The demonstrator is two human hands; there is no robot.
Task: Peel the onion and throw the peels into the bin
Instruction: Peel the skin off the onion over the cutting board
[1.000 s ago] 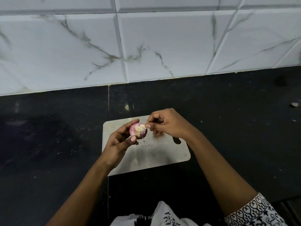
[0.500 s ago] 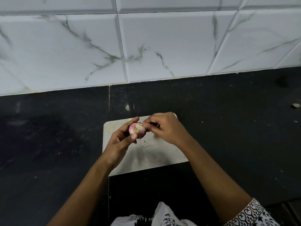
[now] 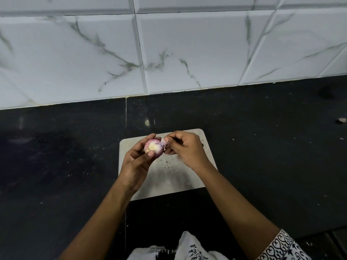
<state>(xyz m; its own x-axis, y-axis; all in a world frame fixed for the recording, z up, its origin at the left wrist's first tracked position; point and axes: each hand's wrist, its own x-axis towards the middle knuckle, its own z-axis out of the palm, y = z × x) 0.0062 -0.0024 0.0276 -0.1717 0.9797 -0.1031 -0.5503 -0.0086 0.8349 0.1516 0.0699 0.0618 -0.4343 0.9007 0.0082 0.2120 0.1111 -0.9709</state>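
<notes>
- Head view: my left grip (image 3: 135,162) is curled round the onion (image 3: 154,147). The thumb lies across its near side and the fingers wrap behind it.
- The onion is held up over the far half of the board (image 3: 169,177), clear of its surface. A pale yellow-white patch faces me, with purple skin round its rim.
- My right grip (image 3: 187,152) is closed in a pinch on a peel (image 3: 163,142), a pale pink flap at the onion's upper right side. The other fingers are curled in toward the palm.
- I cannot tell whether the peel is joined to the onion or already torn free.
- The two grips are just beside each other and meet at the onion.
- The board lies flat on the dark counter (image 3: 262,147), about midway along it and nearer the front edge than the back. Its far right corner shows past my right knuckles.
- Small dark crumbs (image 3: 166,162) are scattered on the board, just below the onion.
- A pale scrap (image 3: 341,120) lies toward the counter's right end, well apart from the board.
- White veined tiles (image 3: 187,53) rise from the counter's back edge.
- A patterned sleeve (image 3: 281,246) covers my right forearm near the front edge.
</notes>
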